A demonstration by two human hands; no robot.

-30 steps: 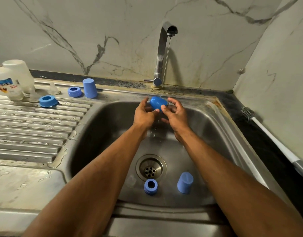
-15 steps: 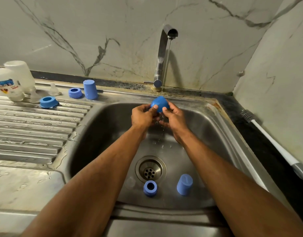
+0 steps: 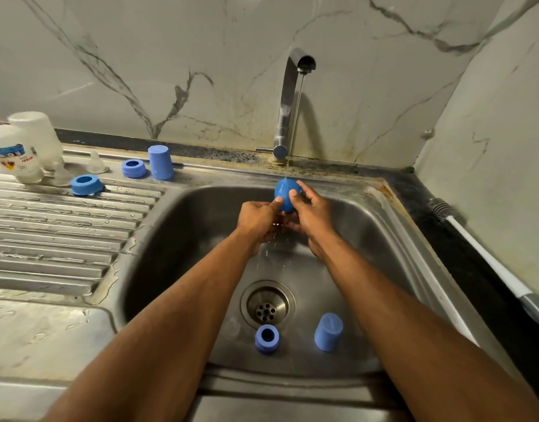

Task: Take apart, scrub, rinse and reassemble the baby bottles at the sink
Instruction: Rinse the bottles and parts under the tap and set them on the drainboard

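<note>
A blue bottle cap [image 3: 285,192] is held under the thin stream from the tap [image 3: 288,108], over the back of the sink basin [image 3: 176,239]. My left hand [image 3: 257,217] pinches its left side and my right hand [image 3: 310,213] grips its right side. Water drips from my hands. On the basin floor near the drain [image 3: 267,304] lie a blue screw ring [image 3: 266,339] and another blue cap [image 3: 328,332]. On the draining board stand two upturned bottles [image 3: 17,153], clear teats [image 3: 96,162], two blue rings [image 3: 86,184] and one more blue cap [image 3: 161,162].
A bottle brush [image 3: 481,248] with a white handle lies on the dark counter to the right of the sink. The ribbed draining board [image 3: 55,236] fills the left side and is wet. Marble wall stands behind and to the right.
Both hands have lifted the blue cap slightly higher and turned it under the stream. Nothing else has moved.
</note>
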